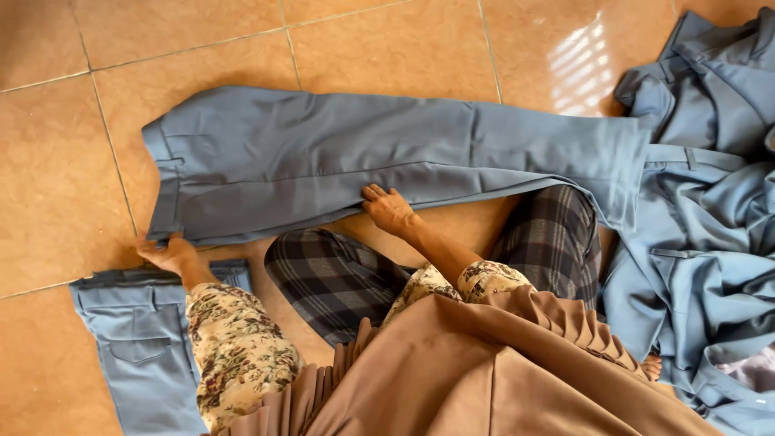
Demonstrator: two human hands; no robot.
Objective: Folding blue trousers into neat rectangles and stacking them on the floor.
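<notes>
A pair of grey-blue trousers (339, 153) lies flat across the tiled floor, legs folded one on the other, waistband at the left. My left hand (168, 253) rests at the lower corner of the waistband, fingers touching the cloth. My right hand (389, 210) presses flat on the near edge of the trouser leg, around its middle. Neither hand grips anything. My floral sleeves (234, 347) and a brown pleated cloth (484, 363) fill the bottom of the view.
Another folded pair of grey-blue trousers (137, 339) lies at the lower left. A heap of similar grey-blue garments (710, 218) is piled at the right. My crossed legs in dark checked cloth (331, 278) sit just below the spread trousers. Orange floor tiles (48, 161) surround everything.
</notes>
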